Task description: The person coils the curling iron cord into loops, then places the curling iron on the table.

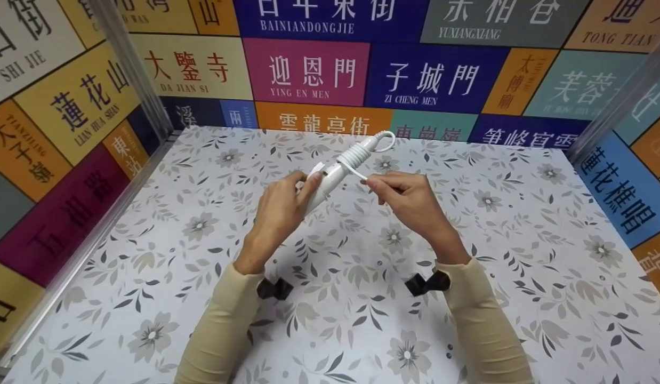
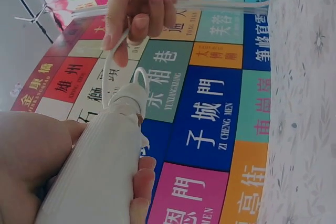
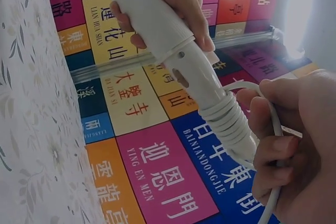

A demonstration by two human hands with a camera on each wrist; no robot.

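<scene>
A white, wand-shaped electric appliance (image 1: 330, 180) slants up and away above the table. My left hand (image 1: 281, 208) grips its thicker body, thumb on one side and fingers round the other. White cord (image 1: 355, 154) is coiled in several turns round the narrower far end, with a small loop sticking out past the tip. One length of that cord runs to my right hand (image 1: 407, 200), which pinches it between thumb and fingers. In the right wrist view, the cord passes through the curled fingers (image 3: 275, 150), and a small oval opening shows in the appliance.
A table with a white floral cover (image 1: 351, 277) lies beneath both hands. Behind it stands a wall of coloured sign panels (image 1: 306, 72). Clear upright strips (image 1: 143, 80) edge the corners. Black mounts (image 1: 275, 288) sit at both wrists.
</scene>
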